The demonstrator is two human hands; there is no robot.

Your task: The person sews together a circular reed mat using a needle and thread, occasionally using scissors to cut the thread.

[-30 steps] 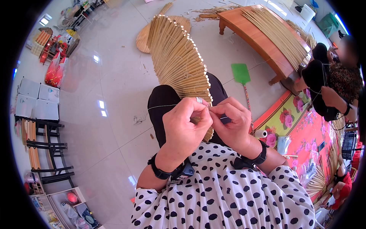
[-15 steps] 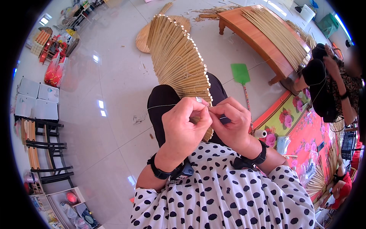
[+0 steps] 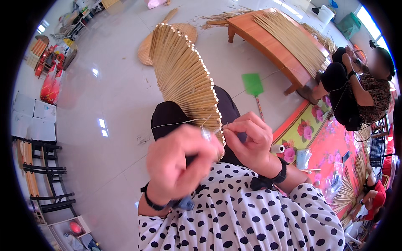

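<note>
A long mat of straw-coloured stalks (image 3: 180, 77), laid side by side with pale cut ends along its right edge, rests across my lap and reaches away over my knees. Beside that edge, my right hand (image 3: 253, 140) is closed in a thumb-and-finger pinch; a thin sliver shows at its fingertips, too small to name. My left hand (image 3: 178, 161) is over the mat's near left side, smeared by motion, so its grip is unclear. A shiny silver band (image 3: 205, 134) shows on one of its fingers. White thread (image 3: 169, 124) crosses my left knee toward the mat.
An orange-brown wooden table (image 3: 272, 50) bearing loose stalks stands at far right, with a seated person (image 3: 370, 90) beside it. A green fly swatter (image 3: 253, 85) lies on the floor. A thread spool (image 3: 277, 149) sits by the floral mat (image 3: 305, 129). Round woven discs (image 3: 144, 50) lie ahead.
My left hand has pulled away from the right, moving left and toward me. The right hand keeps its pinch by the mat's edge. The whole view has shifted slightly.
</note>
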